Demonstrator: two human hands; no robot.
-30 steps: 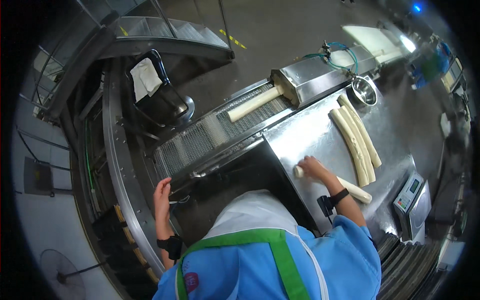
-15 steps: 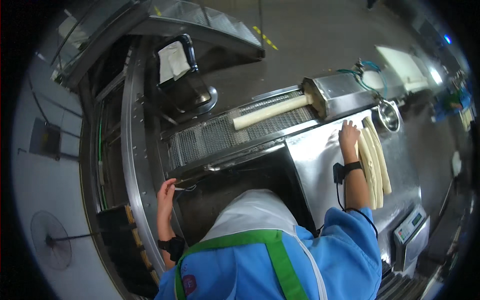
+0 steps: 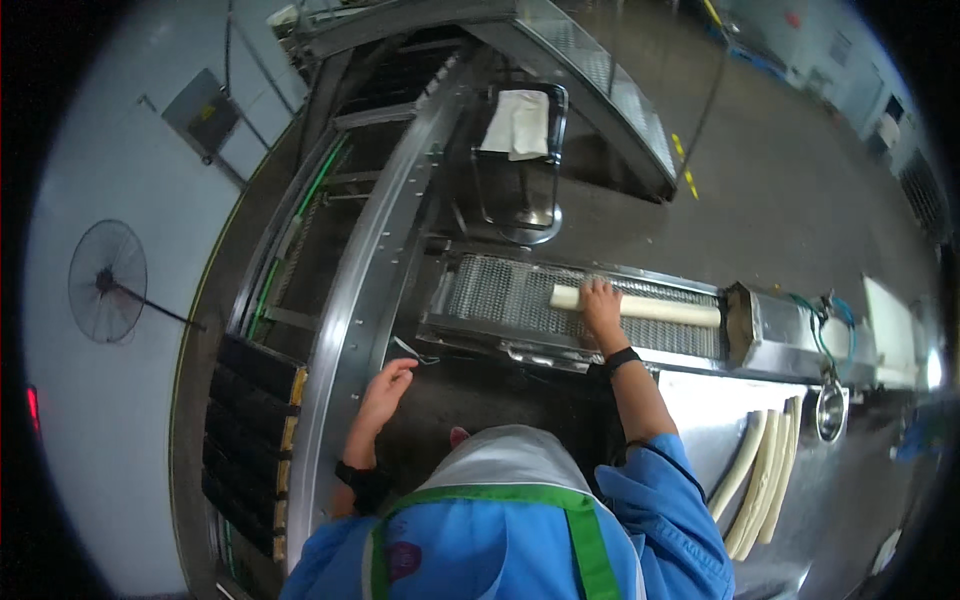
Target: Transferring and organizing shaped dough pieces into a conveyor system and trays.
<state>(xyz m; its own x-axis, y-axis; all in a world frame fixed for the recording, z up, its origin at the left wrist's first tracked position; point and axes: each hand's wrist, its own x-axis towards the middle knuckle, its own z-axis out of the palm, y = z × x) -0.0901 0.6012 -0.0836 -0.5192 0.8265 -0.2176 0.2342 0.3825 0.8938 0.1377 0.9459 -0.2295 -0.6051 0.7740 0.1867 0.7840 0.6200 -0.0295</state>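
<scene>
right hand [image 3: 601,306] reached forward, draped over pale roll [image 3: 665,310], couldn't tell if clasped; left hand [image 3: 386,390] hung bent, fingers loosely parted.

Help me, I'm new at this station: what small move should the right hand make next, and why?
I'd probably slide the right hand along the pale roll toward its middle. It lies over the roll near the left end, while most of the length stretches right, toward the machine. The left hand is off the roll, so a central hold might balance better.
</scene>
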